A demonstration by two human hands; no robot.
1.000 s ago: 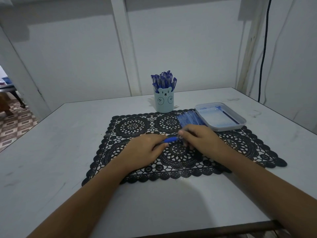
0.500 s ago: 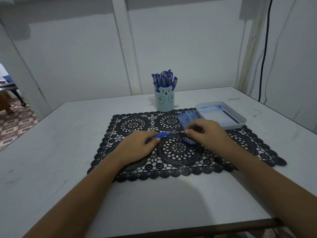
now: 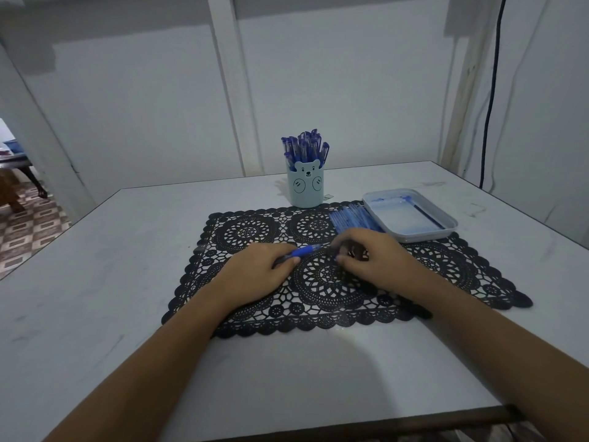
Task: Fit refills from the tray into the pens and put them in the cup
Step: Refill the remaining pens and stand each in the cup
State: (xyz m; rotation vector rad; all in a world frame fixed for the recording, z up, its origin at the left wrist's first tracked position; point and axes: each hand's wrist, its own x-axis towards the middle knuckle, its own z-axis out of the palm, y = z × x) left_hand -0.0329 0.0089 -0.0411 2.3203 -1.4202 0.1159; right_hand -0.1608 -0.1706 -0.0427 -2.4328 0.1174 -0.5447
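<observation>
- Placemat: black lace, flat on the table, directly under the fingers and extending past them on both sides.
- Table: white top, lightly scuffed; its dark front edge lies nearer than the fingers.
- Wall: pale, beyond the fingers.
- Post: white, upright against the wall, beyond the fingers.
- Cable: black, hangs down the wall, beyond and right of the fingers.
- Tiled floor: patterned, far left of the fingers, past the table edge.

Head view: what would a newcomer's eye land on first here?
At the middle of the black lace mat, the left hand grips a blue pen and the right hand curls close to its tip. Behind, a bear-faced cup stands packed with pens, with a white tray to its right.
</observation>
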